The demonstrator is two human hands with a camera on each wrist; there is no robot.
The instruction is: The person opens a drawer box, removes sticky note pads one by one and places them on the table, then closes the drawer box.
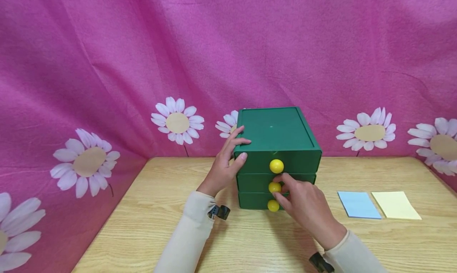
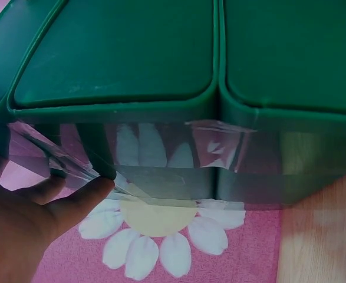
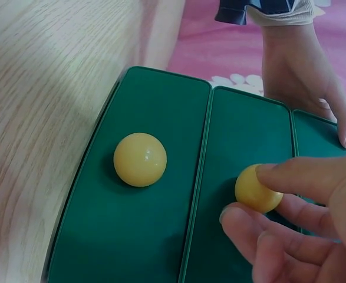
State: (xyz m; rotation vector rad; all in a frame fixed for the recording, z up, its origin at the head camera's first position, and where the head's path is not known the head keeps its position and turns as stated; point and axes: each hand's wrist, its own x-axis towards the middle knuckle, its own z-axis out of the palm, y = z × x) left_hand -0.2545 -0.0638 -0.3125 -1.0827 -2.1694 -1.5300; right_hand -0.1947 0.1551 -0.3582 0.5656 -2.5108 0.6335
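Observation:
A small green drawer cabinet stands on the table, its three stacked drawers facing me. Each drawer front carries a round yellow knob. My right hand pinches the middle knob between thumb and fingers, as the right wrist view shows closely. With fingers spread, my left hand rests against the cabinet's upper left edge, fingertips on top and thumb near the front corner. The top knob and bottom knob are untouched. All the drawers look closed; their insides are hidden.
To the right of the cabinet lie a blue sticky-note pad and a pale yellow one, side by side on the wooden table. Behind the table hangs a pink cloth printed with white flowers.

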